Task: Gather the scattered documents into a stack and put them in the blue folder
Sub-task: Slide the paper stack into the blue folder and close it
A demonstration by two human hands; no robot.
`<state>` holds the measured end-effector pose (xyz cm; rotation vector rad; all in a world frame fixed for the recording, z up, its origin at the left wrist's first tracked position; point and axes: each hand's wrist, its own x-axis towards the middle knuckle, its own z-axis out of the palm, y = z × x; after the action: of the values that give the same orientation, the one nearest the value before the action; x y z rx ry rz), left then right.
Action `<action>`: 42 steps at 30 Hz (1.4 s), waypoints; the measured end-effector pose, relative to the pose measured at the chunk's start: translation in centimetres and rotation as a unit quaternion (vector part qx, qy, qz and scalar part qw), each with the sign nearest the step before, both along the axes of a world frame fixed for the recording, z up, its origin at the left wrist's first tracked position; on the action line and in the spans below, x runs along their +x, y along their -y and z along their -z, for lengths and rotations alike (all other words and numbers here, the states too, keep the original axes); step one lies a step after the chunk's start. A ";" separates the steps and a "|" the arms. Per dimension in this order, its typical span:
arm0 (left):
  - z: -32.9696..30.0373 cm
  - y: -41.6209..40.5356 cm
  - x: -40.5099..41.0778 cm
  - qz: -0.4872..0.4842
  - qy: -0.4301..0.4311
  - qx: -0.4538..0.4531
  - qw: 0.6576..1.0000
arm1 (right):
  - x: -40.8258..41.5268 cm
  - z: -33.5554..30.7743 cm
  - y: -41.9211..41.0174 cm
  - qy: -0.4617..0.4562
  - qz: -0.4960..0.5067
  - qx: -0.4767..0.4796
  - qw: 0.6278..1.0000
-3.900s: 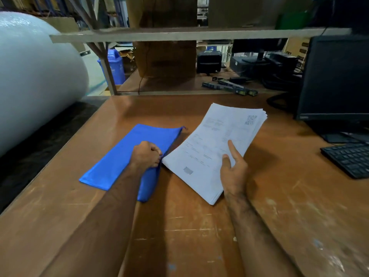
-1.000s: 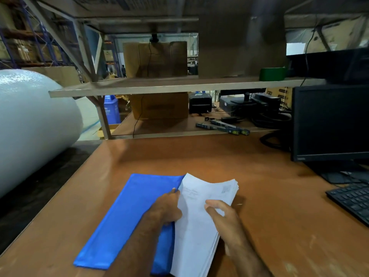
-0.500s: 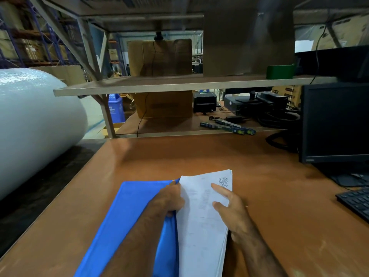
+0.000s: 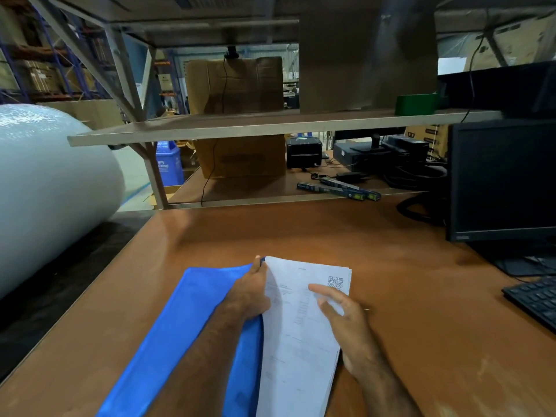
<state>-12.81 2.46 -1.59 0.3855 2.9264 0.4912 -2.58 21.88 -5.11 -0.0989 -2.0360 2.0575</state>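
A blue folder (image 4: 177, 326) lies flat on the brown table (image 4: 421, 311), near its front edge. A stack of white printed documents (image 4: 296, 341) with a QR code at its top right sits against the folder's right edge, partly tucked into it. My left hand (image 4: 251, 291) grips the folder's right edge where it meets the papers. My right hand (image 4: 346, 323) holds the stack on its right side, fingers on top of the sheets. The lower end of folder and stack runs out of view.
A black monitor (image 4: 502, 179) and a keyboard (image 4: 534, 299) stand at the right. A big white roll (image 4: 45, 188) lies off the table's left side. A shelf (image 4: 270, 124) spans above the far edge; boxes, printers and cables sit behind.
The stack, held apart to the right of the folder 3.9 s ago, now lies against the folder's right edge. Over the last second the papers shifted slightly and my right hand slid along them.
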 end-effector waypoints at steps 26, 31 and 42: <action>-3.4 0.1 0.9 0.065 -0.011 -0.008 0.998 | 0.2 -6.0 0.2 -0.075 0.030 0.246 0.966; -2.3 -0.1 1.1 0.038 -0.100 -0.013 0.994 | 0.4 -4.9 -0.8 -0.057 0.024 0.210 0.976; -1.0 0.1 1.0 -0.058 -0.102 -0.119 0.986 | 0.6 -3.4 0.0 -0.040 0.000 0.175 0.984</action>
<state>-11.77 2.34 -0.61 0.2465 3.1696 0.1165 -1.93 21.84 -1.74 0.0468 -2.3080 1.6419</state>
